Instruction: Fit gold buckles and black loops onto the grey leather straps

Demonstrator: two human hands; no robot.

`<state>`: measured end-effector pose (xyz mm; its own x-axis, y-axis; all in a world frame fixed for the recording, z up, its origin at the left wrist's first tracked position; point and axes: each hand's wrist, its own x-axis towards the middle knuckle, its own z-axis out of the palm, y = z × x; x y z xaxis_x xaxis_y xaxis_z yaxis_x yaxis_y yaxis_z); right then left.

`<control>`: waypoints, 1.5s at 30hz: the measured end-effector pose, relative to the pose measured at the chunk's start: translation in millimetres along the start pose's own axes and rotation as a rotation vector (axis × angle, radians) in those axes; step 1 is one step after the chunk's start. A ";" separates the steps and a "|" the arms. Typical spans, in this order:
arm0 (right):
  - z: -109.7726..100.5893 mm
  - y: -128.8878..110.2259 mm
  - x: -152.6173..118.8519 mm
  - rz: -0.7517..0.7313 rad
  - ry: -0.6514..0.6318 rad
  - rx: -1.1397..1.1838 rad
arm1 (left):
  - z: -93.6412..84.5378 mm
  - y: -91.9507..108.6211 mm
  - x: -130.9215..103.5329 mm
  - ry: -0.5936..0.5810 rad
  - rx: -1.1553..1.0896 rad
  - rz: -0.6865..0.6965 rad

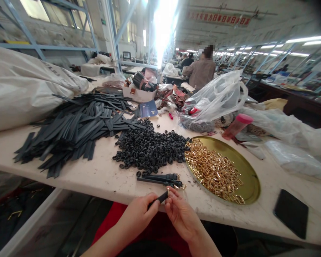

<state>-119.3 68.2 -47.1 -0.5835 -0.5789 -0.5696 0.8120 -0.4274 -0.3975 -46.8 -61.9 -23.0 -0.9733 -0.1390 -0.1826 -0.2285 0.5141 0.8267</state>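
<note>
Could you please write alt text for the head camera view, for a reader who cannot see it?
Two bare hands, left hand and right hand, hold a black strap with a gold buckle at a table's edge. Behind lie finished straps, black loops, loose straps and a gold tray of buckles. A person stands further back.
</note>
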 end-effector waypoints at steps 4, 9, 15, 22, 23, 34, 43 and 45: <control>0.8 11.8 -4.0 -0.064 -0.023 -0.142 | -0.3 6.8 -3.1 -0.004 -0.026 0.012; -2.1 22.0 -10.3 -0.448 0.013 -0.580 | 5.2 7.8 -5.7 -0.018 -0.276 -0.027; -9.5 22.7 -14.9 -0.435 0.000 -0.652 | 10.3 2.5 -9.0 -0.126 -0.501 -0.148; -0.7 17.1 -19.4 -0.459 0.006 -0.720 | 13.7 6.9 -7.9 -0.069 -0.564 -0.245; -0.6 17.2 -21.2 -0.512 0.027 -0.791 | 15.5 6.3 -7.6 -0.056 -0.559 -0.247; -4.8 12.0 -26.2 -0.344 -0.087 -0.856 | 13.0 3.0 -17.5 -0.085 -0.360 -0.182; 1.9 -56.2 7.0 -0.418 -0.275 -1.315 | 3.7 1.7 5.8 -0.021 -0.372 -0.099; 1.9 -82.7 33.0 -0.749 0.064 -1.632 | 3.1 2.6 9.3 -0.026 -0.334 -0.118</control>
<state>-205.8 83.1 -31.7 -0.8264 -0.5618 0.0380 -0.3825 0.5106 -0.7700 -56.6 -59.3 -24.2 -0.9419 -0.1569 -0.2968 -0.3237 0.1897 0.9270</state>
